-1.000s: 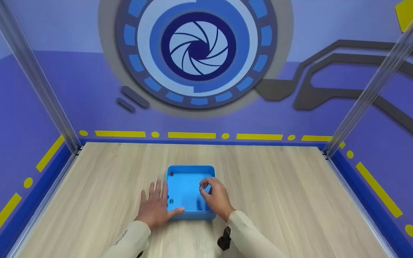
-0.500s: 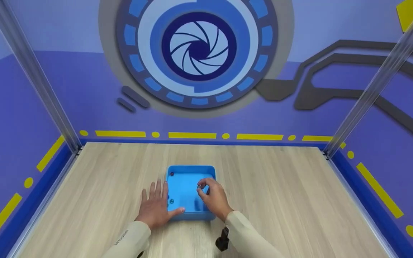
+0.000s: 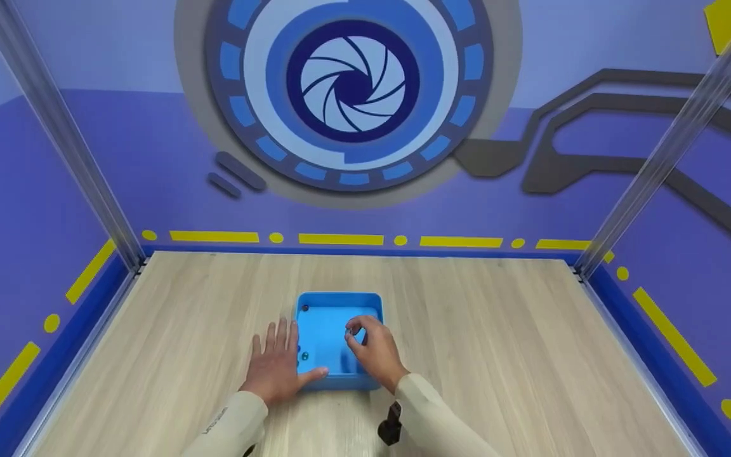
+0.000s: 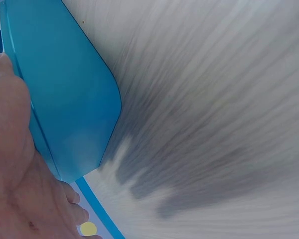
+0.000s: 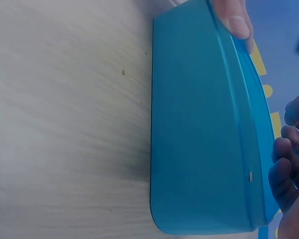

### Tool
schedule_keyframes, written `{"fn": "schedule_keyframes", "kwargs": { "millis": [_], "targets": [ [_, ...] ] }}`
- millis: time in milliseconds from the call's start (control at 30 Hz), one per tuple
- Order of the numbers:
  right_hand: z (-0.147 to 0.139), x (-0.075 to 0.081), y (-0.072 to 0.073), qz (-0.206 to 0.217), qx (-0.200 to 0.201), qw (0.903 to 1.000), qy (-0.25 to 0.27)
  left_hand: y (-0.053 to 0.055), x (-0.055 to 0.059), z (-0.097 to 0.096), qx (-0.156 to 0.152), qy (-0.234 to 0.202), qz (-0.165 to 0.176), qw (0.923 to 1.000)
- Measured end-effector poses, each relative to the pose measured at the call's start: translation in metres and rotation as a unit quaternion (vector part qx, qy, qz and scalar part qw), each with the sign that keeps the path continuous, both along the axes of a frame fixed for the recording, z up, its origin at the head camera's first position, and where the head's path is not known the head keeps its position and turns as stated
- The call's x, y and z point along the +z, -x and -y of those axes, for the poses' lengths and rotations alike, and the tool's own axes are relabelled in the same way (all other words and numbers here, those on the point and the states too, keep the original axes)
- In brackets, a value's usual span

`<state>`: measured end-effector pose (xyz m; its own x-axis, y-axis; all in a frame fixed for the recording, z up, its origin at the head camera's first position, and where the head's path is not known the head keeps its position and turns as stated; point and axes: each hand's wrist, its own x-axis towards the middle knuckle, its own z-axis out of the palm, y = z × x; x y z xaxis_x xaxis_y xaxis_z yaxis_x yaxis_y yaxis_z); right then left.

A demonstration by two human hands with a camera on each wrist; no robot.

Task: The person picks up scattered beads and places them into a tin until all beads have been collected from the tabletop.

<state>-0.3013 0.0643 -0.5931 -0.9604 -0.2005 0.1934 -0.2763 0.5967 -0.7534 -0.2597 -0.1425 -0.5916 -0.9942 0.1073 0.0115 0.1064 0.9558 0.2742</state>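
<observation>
A blue plastic box (image 3: 330,382) without a lid sits on the table. My left hand (image 3: 271,374) lies against its left side with straight fingers, the thumb resting over the front rim. Over the right half of the box, my right hand (image 3: 378,349) pinches a small shiny marble (image 3: 348,331) between thumb and index finger, above the box floor. Inside, a dark red marble (image 3: 305,308) rests in the far left corner and a green marble (image 3: 305,356) near the left front. Small dark ones beside it are partly hidden by the left wall. In the right wrist view the pinched marble is hidden.
The wood-grain table (image 3: 499,355) runs around the box on every side. Metal posts (image 3: 594,254) stand at its back corners, and printed blue-purple panels (image 3: 353,216) enclose the back and sides.
My right hand has shifted slightly left over the box, the marble still pinched in its fingertips. The left hand and the marbles in the box stay put.
</observation>
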Motion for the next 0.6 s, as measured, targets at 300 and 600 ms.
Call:
{"fn": "schedule_keyframes", "kwargs": {
  "millis": [300,600],
  "targets": [
    [0.0017,0.0003,0.0005,-0.015,0.009,0.9998,0.001,0.0012,-0.0020,0.0011,-0.001,0.002,-0.001,1.0000],
    [0.0030,0.0038,-0.0016,-0.011,0.009,0.9999,0.003,0.0001,-0.0010,-0.0004,0.003,-0.004,-0.002,1.0000]
  ]
}}
